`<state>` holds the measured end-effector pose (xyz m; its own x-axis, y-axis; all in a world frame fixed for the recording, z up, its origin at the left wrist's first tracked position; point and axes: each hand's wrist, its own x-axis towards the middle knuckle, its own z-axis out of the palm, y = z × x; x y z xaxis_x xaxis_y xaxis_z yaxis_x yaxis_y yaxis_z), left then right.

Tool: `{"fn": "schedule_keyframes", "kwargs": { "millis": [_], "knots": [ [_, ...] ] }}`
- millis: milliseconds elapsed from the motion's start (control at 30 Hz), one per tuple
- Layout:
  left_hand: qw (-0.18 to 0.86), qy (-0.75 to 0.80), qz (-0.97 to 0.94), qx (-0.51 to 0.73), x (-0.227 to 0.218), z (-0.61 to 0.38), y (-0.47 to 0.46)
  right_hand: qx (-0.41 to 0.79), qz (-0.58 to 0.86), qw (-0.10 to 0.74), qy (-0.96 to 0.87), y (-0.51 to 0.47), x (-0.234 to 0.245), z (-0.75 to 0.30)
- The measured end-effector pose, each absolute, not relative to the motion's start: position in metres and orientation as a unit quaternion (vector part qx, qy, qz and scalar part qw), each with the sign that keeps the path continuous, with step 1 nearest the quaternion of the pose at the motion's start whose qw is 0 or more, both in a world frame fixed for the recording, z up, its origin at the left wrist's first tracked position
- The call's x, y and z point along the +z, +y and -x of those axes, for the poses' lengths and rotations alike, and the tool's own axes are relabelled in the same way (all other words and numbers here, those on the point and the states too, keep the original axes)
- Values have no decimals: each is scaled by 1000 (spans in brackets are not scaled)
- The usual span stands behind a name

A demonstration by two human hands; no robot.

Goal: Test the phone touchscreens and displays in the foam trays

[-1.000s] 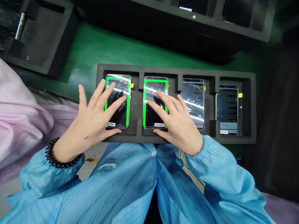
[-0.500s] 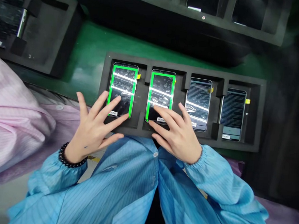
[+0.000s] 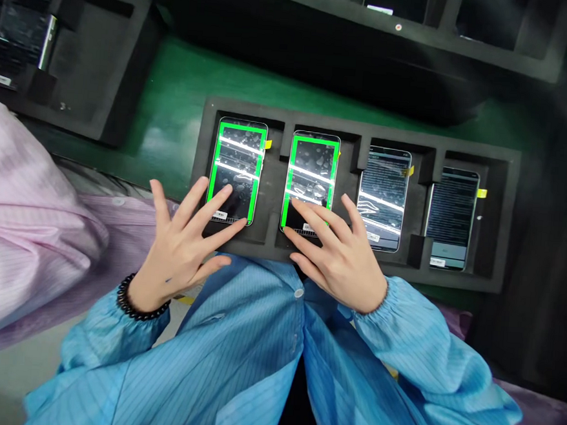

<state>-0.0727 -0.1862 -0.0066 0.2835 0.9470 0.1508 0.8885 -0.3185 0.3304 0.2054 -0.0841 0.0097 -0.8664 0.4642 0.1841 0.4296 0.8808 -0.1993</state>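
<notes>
A black foam tray point(image 3: 272, 241) lies before me with several smartphones in its slots. My left hand point(image 3: 181, 244) is spread over the lower part of the leftmost smartphone point(image 3: 239, 145), its index fingertip at the screen's bottom right corner. Over the second smartphone point(image 3: 313, 156) my right hand point(image 3: 339, 255) is spread too, a fingertip at that screen's bottom left corner. Both screens show a green band along the top and sides. Farther right, a third smartphone point(image 3: 385, 187) and a fourth smartphone point(image 3: 451, 218) display lines of small text. Neither hand holds anything.
Another foam tray point(image 3: 92, 63) with a phone stands at the upper left, on the green table surface point(image 3: 186, 70). A larger dark tray point(image 3: 441, 39) holding phones crosses the top. At left, a person's pink sleeve point(image 3: 25, 220) is close to my left arm.
The tray and phones have shifted slightly right in view, as the camera moved. My hands keep nearly the same spread pose at the bottom corners of the two screens.
</notes>
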Motion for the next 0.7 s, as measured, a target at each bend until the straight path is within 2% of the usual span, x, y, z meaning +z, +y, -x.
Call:
{"fn": "schedule_keyframes", "kwargs": {
  "millis": [267,567,700],
  "knots": [
    [25,670,-727,150,7,84,-204,53,281,95,-953,-81,24,-241],
    [73,737,-668,80,34,49,-198,24,297,89,-950,-81,26,-242],
    [33,748,-653,117,37,50,-199,27,299,96,-949,-81,28,-244]
  ]
}}
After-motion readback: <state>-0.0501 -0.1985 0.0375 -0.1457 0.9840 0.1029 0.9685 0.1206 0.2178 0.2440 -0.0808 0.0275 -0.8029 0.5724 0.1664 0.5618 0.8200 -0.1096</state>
